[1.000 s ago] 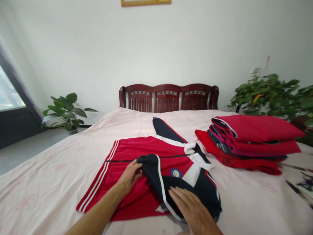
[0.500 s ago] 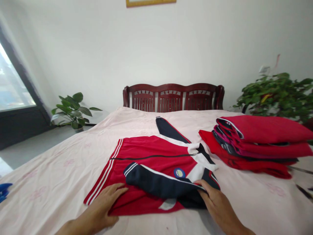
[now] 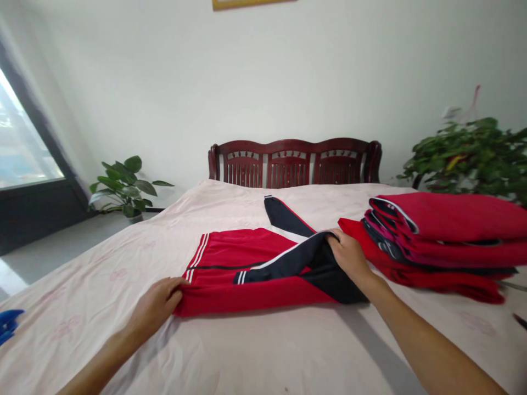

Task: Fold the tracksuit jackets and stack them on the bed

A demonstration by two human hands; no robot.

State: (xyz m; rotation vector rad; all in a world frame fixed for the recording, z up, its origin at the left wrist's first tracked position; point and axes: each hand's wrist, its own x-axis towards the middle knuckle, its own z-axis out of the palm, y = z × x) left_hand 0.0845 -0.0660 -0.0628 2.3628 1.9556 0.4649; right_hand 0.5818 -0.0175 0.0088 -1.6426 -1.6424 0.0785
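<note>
A red, navy and white zip-up tracksuit jacket [image 3: 255,293] lies on the bed with its near side turned up and over toward the middle. My left hand [image 3: 162,299] is closed on its striped hem at the left. My right hand [image 3: 348,252] grips the navy shoulder part, raised a little off the bed. The near navy sleeve [image 3: 280,263] lies across the jacket's front, its striped cuff toward the left. The far sleeve [image 3: 286,215] stretches out toward the headboard. The round badge and most of the collar are hidden.
A stack of folded red and dark clothes [image 3: 448,241] stands on the right of the pink bedsheet [image 3: 247,351]. Behind is a dark wooden headboard [image 3: 288,162]. Potted plants [image 3: 127,186] flank the bed. A blue object [image 3: 9,325] lies at the left edge.
The near side of the jacket has been lifted and folded away from me. My right hand has moved up and away with the shoulder; my left hand has closed on the hem.
</note>
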